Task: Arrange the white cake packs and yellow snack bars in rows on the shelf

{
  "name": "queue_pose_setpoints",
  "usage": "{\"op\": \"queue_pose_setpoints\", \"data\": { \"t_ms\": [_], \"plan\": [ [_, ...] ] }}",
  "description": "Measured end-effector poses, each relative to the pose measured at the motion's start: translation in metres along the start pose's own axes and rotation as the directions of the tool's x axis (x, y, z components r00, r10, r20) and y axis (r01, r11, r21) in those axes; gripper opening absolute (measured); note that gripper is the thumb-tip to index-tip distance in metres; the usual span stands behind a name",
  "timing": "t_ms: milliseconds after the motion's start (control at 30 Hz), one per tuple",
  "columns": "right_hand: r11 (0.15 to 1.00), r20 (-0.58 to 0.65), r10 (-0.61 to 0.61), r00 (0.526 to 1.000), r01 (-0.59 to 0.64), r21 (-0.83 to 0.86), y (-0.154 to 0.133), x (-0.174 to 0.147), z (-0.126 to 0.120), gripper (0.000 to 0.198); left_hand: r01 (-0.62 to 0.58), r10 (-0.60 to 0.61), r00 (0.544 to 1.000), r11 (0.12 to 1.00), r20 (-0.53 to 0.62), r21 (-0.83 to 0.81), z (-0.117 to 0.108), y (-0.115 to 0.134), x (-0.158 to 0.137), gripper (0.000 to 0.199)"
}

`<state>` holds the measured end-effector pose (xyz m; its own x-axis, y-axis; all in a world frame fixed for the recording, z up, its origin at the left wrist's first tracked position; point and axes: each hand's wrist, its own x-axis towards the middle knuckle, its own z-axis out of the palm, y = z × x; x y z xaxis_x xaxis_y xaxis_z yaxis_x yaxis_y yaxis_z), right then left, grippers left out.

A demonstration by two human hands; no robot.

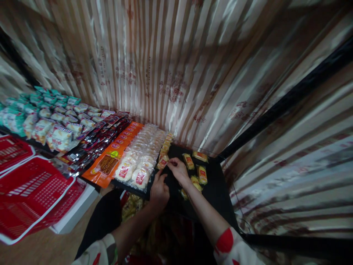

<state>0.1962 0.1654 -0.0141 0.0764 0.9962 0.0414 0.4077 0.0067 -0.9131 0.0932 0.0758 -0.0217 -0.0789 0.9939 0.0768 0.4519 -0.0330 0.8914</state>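
My right hand (179, 170) pinches the right end of a small yellow wrapped cake (163, 162) with red print. That cake lies at the near end of a row of the same packets (167, 141). Just below it, my left hand (160, 190) points its index finger up at the packet, thumb apart and the other fingers curled. Whether that fingertip touches the wrapper is hard to tell. Right of my hands, several more yellow wrapped cakes lie loose on the black table (217, 184), one of them upright (202, 174). My right forearm partly covers some others (195, 183).
Left of the row lie white round wrapped crackers (140, 176), an orange snack bag (109, 162), dark red packets (95, 141), and white and green packs (59, 136). Red baskets (33, 195) stand at lower left. A striped sheet (165, 66) and black poles (289, 99) bound the table.
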Motion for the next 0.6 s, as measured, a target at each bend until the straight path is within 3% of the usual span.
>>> {"op": "queue_pose_setpoints", "data": {
  "t_ms": [67,167,300,467,600],
  "plan": [
    [0.993,0.006,0.086,0.996,-0.086,0.087,-0.001,-0.008,-0.002,0.015,0.045,-0.046,0.999,0.993,-0.007,-0.108,0.001,0.001,-0.003,0.044],
    [0.948,-0.022,0.211,0.977,-0.199,0.248,-0.002,-0.022,-0.006,0.015,0.219,-0.221,0.975,0.920,0.032,-0.326,0.003,0.002,-0.006,0.034],
    [0.885,-0.102,0.265,0.959,-0.200,0.421,-0.005,-0.040,-0.011,0.018,0.325,-0.365,0.930,0.762,0.044,-0.560,0.007,0.009,-0.010,0.018],
    [0.834,-0.152,0.267,0.952,-0.149,0.531,-0.015,-0.061,-0.012,0.024,0.461,-0.482,0.848,0.465,0.220,-0.756,0.001,0.029,-0.017,0.021],
    [0.836,-0.122,0.232,0.965,-0.134,0.532,-0.020,-0.079,-0.008,0.027,0.462,-0.541,0.797,0.263,0.267,-0.847,-0.011,0.045,-0.016,0.019]
  ]
}}
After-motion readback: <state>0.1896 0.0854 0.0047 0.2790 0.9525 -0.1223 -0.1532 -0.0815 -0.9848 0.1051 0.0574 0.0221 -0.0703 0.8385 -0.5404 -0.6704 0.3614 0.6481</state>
